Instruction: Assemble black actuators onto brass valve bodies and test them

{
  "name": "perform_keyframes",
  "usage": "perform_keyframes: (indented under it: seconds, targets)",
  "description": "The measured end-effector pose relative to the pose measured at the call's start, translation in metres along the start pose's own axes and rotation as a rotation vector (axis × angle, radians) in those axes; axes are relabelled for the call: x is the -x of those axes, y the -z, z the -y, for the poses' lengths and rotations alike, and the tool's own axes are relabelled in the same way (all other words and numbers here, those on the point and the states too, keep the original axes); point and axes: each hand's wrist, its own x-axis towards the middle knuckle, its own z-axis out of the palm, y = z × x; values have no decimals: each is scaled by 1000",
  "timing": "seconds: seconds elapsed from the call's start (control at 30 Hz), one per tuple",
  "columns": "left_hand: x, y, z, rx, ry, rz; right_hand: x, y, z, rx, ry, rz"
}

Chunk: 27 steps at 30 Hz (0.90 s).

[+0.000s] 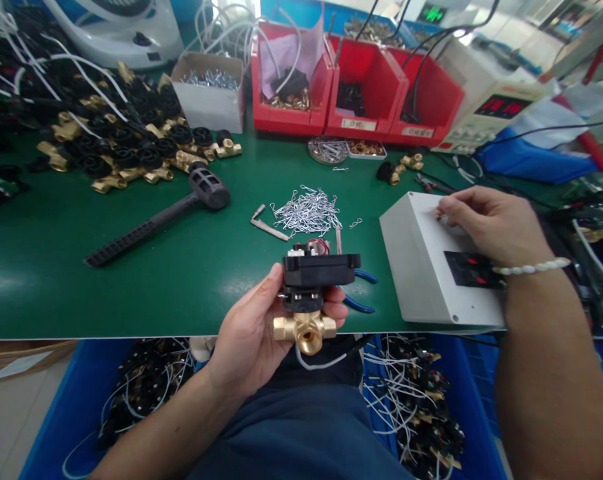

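Brass three-way valve (309, 332), black actuator (320, 270) uppermost, clasped in your left hand (251, 330), left of the grey box (415, 267) whose switch (438, 216) your right hand (499, 223) pinches.

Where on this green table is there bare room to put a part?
Widest: on the table, between the mallet and the near edge, left of the left hand. Smaller: between the stray clip and the box under the right hand. Crowded: the back, with brass fittings and red bins.
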Motion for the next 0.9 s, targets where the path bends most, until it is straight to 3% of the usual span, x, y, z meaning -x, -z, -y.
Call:
perform_keyframes:
  seconds: [0.43,0.7,0.9]
  targets:
    - [0,1,0,-15,-7,9,0,0,0,2,9,-10]
    - [-2,-2,-3,51,23,-10,0,-1,4,2,-55,-3]
    - [-1,6,-6,254,142,180,1,1,10,23,-131,13]
